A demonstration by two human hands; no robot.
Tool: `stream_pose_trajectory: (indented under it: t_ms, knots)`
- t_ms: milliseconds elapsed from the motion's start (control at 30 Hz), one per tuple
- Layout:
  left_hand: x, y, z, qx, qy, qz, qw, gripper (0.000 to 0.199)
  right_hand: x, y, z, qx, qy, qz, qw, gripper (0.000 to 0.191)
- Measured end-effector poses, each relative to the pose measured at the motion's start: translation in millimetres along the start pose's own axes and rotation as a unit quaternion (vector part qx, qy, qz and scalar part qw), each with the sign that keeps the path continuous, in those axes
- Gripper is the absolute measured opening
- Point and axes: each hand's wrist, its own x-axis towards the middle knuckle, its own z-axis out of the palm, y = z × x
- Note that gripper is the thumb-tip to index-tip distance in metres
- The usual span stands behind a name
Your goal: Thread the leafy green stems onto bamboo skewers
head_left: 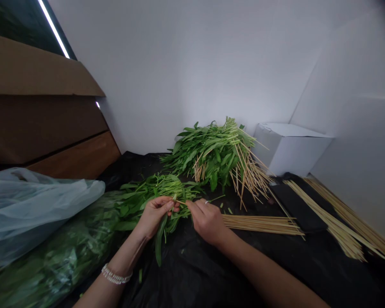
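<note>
My left hand (158, 214) pinches a green leafy stem (160, 239), whose long leaf hangs down below the fingers. My right hand (208, 219), with a ring on it, is closed on a thin wooden stick (180, 202) whose end meets the stem at my left fingertips. Just behind both hands lies a loose pile of leafy greens (144, 192). Farther back rises a larger heap of greens (208, 149) with many sticks (252, 175) poking out on its right side. A bundle of sticks (263, 224) lies to the right of my right hand.
Black sheeting (192, 273) covers the work surface. Bagged greens (67, 248) and a translucent plastic bag (35, 205) lie at left, near a cardboard box (38, 72). At right are a white box (288, 147), a black flat object (298, 207) and more sticks (327, 218).
</note>
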Motion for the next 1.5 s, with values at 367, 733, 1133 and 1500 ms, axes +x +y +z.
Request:
stream_pose_trajectory:
  t_ms: [367, 733, 1133, 1500]
  knots:
    - [0, 6, -9.0, 0.078, 0.037, 0.101, 0.991, 0.026, 12, 12, -13, 0.058, 0.026, 0.079, 0.995, 0.033]
    - [3, 0, -9.8, 0.336, 0.104, 0.272, 0.896, 0.021, 11, 8, -9, 0.02, -0.006, 0.074, 0.997, 0.035]
    - [-3, 5, -13.1, 0.406, 0.164, 0.405, 0.803, 0.015, 9, 6, -7, 0.007, -0.052, 0.079, 0.996, 0.033]
    - [9, 3, -16.0, -0.015, 0.091, 0.1, 0.991, 0.039, 13, 7, -11, 0.055, -0.112, 0.185, 0.975, 0.021]
